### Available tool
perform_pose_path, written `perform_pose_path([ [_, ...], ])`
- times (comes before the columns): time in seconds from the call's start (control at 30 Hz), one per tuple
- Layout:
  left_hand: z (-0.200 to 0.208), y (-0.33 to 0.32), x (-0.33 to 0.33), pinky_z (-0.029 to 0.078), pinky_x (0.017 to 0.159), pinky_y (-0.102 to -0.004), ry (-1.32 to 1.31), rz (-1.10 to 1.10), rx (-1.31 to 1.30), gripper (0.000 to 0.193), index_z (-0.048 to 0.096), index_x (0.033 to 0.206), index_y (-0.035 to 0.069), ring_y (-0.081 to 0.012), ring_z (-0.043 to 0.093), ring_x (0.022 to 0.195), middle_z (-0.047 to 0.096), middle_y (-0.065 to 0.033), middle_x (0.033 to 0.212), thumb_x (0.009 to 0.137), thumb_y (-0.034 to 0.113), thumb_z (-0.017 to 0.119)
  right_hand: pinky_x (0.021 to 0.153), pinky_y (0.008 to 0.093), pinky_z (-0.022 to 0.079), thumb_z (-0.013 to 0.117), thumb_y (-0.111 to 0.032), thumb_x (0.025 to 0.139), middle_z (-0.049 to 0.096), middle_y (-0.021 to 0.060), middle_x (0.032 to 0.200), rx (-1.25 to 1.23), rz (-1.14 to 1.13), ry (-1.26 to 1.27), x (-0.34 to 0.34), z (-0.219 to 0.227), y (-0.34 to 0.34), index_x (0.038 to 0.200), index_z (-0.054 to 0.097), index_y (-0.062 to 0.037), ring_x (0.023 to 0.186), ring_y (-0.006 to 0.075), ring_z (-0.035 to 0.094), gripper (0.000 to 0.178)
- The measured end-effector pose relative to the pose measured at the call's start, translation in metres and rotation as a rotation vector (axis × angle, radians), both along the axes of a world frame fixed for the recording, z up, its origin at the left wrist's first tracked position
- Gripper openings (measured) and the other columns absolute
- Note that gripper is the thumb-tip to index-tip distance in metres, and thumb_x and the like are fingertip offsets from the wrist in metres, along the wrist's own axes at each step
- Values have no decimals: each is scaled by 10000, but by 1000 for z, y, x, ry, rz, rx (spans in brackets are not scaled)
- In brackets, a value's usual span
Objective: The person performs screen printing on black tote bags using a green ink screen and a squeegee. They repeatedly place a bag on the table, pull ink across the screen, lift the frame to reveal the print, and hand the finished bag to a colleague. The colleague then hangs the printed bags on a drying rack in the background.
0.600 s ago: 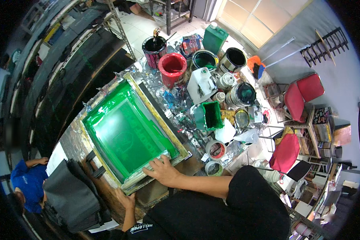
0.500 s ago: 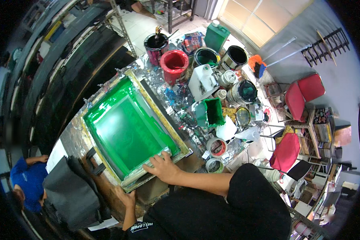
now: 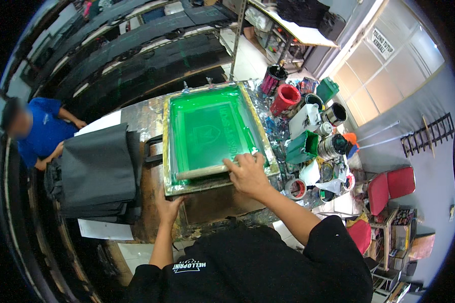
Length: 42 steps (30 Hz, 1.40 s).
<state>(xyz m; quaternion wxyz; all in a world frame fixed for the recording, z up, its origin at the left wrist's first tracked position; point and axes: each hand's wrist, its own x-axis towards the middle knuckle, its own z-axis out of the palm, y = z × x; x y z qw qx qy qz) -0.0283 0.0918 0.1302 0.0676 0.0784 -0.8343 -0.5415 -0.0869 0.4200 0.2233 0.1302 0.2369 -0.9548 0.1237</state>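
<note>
One green screen sits squarer in view than before, twelve o'clock: right hand clamped on squeegee, left hand at seven, grip uncertain. Pots crowd two; table edge runs clear at six.

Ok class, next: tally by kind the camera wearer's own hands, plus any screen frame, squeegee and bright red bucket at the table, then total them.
Left hand and right hand: 2
Screen frame: 1
Squeegee: 1
Bright red bucket: 1
Total: 5

We wore a black short-sleeved shirt with white print; our left hand and right hand were bare.
</note>
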Motion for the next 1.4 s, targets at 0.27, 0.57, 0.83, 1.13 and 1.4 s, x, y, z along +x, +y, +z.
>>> perform_pose_path([
  [0.27,116,17,-78,507,837,-238,427,114,262,781,532,1501,-45,-107,624,982,688,-63,1219,849,147,917,929,503,383,716,-603,890,627,99,972,-19,-67,397,-77,105,-12,1108,714,-120,990,293,598,530],
  [0.57,46,14,-127,481,1057,-472,238,143,-238,1024,286,1625,-68,-410,571,1276,554,-304,1417,883,306,884,805,494,438,662,-698,906,706,117,815,-84,-66,479,-166,175,-23,892,761,-119,833,310,687,588],
  [0.83,-70,12,-59,509,1031,-535,-487,143,-544,922,452,1443,-101,-536,573,1263,561,-385,1373,784,327,935,831,489,438,623,-715,935,720,133,817,-70,-82,454,-194,191,-19,952,766,-109,869,313,690,623],
  [1.13,-86,-14,-80,564,913,-510,-449,64,-568,530,654,1181,-68,-462,710,1077,727,-295,1145,772,158,905,809,500,441,595,-751,922,732,136,806,-97,-90,430,-198,193,-23,891,773,-115,834,312,706,661],
  [1.4,-38,5,-125,559,916,-474,295,105,-311,448,626,1251,-23,-417,727,1023,733,-257,1091,850,106,779,862,517,454,587,-742,935,743,153,852,-92,-75,423,-183,186,-24,918,775,-109,889,329,718,661],
])
